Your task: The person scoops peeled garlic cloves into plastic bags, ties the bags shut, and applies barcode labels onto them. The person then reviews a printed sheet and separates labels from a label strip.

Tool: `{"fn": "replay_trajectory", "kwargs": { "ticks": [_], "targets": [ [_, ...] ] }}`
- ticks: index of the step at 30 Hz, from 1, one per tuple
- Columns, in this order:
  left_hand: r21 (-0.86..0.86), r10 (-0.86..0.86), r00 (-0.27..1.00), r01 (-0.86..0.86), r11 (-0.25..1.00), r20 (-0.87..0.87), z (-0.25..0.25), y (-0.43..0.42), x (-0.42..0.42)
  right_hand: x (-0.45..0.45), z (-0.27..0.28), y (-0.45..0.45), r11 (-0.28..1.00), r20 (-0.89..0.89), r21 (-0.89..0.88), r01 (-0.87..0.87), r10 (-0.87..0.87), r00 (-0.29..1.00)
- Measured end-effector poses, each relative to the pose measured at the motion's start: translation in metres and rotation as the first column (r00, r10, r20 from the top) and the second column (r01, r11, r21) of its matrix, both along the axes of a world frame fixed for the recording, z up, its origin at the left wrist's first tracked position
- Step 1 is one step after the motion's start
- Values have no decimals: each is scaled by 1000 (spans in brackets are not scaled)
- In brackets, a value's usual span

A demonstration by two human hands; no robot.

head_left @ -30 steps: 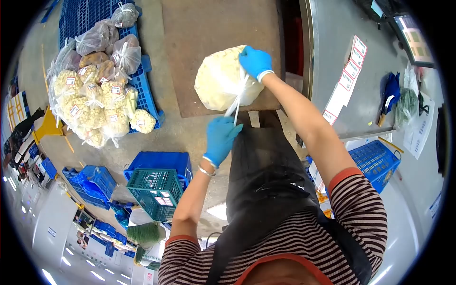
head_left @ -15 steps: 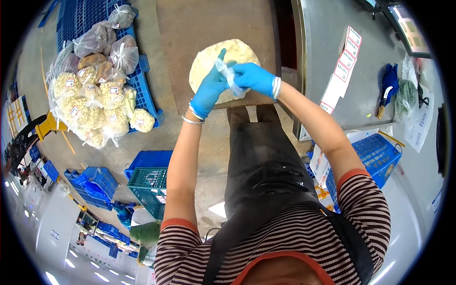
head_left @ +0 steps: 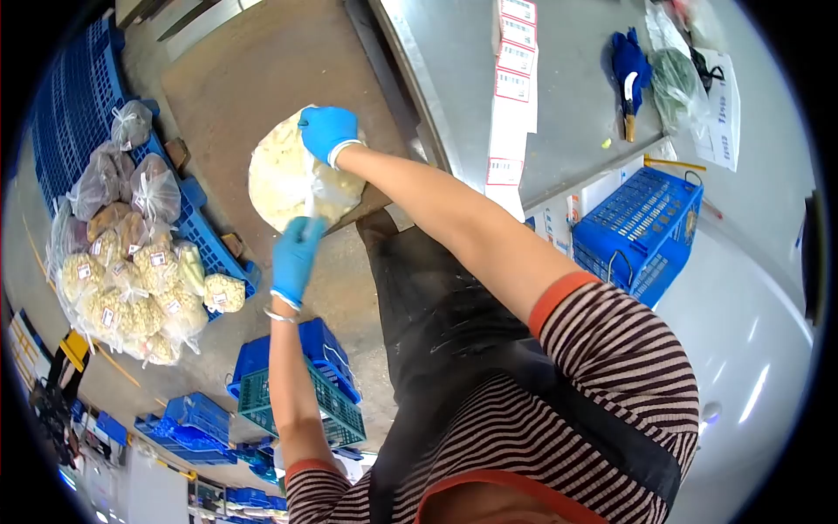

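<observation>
On the brown flat-topped table (head_left: 218, 79), clear plastic bag of pale chunks (head_left: 278, 179) | hands apart: blue-gloved right hand (head_left: 329, 131) clutching its far side, left hand (head_left: 295, 262) pinching the twisted neck | yank too hard and thin plastic could rip, chunks everywhere tbh

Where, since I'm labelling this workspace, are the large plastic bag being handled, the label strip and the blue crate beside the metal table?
Large plastic bag (head_left: 281, 171), head view: pale, bulging body.
Label strip (head_left: 512, 86), head view: printed label.
Blue crate (head_left: 630, 208), head view: perforated wall.
</observation>
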State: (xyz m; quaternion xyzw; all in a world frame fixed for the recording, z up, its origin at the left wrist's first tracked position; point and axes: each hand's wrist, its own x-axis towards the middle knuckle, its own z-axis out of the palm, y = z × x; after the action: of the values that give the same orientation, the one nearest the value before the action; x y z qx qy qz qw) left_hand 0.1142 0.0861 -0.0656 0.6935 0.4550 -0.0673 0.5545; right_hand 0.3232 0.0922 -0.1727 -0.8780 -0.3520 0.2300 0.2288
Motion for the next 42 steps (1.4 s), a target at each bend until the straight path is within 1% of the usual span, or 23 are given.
{"fn": "replay_trajectory", "kwargs": {
  "ticks": [1,2,5,6,9,10,11,13,14,15,17,19,20,22,25,28,31,33,35,36,39,40,42],
  "targets": [
    [135,-153,988,146,980,38,20,-9,9,2,-3,2,997,-22,-78,1,-2,1000],
    [164,-207,978,210,964,-36,55,-8,23,2,1,3,988,-45,-154,-6,-1,999],
    [131,-5,993,-11,991,118,53,-5,4,-2,33,3,998,-88,-38,43,-47,995],
    [133,76,997,-80,988,29,58,-12,1,6,47,-7,1000,-235,8,10,-8,972],
    [383,256,959,-283,879,122,90,-37,17,27,110,-53,952,-287,222,-211,270,919],
    [417,269,953,-303,857,139,101,-44,23,38,137,-70,932,-323,190,-308,355,877],
    [361,286,940,-336,870,185,108,-52,31,49,160,-90,902,-361,160,-402,432,826],
    [241,325,906,-391,888,273,120,-69,54,68,193,-135,912,-364,159,-378,410,836],
    [286,241,926,-324,902,290,129,-79,72,78,202,-159,935,-327,180,-306,350,878],
    [110,288,901,-339,934,324,129,-87,90,88,205,-182,951,-295,204,-234,288,911],
    [-43,270,914,-270,962,303,122,-97,129,111,191,-228,965,-35,151,-212,220,975],
    [-152,286,900,-248,957,330,103,-107,169,128,191,-266,979,95,151,-139,126,988],
    [-200,303,888,-245,949,346,90,-110,189,134,189,-281,983,156,155,-102,78,985],
    [-274,325,895,-245,930,304,74,-113,230,145,180,-300,978,136,184,-101,76,988],
    [-533,451,871,-292,794,195,60,-119,282,155,166,-315,970,74,222,-101,87,993],
    [-682,538,841,-363,635,53,54,-113,320,165,164,-322,961,6,261,-95,97,995],
    [-622,401,914,-278,732,64,61,-106,337,173,163,-323,950,-34,295,-96,111,993],
    [-520,329,941,-242,819,81,63,-111,347,179,164,-323,945,-47,311,-104,125,991],
    [-381,194,973,-134,915,125,60,-112,352,185,163,-324,948,-162,308,-76,131,978],
    [-380,144,980,-81,921,140,54,-109,350,189,163,-322,950,-218,307,-64,135,967],
    [-306,102,979,-44,951,176,33,-107,350,217,167,-306,938,-247,279,206,-137,959],
    [-307,106,979,-49,951,173,33,-108,350,232,170,-298,942,-110,299,154,-126,986],
    [-307,112,979,-55,950,170,35,-109,351,256,170,-279,924,114,382,-34,-10,993]
  ]
}}
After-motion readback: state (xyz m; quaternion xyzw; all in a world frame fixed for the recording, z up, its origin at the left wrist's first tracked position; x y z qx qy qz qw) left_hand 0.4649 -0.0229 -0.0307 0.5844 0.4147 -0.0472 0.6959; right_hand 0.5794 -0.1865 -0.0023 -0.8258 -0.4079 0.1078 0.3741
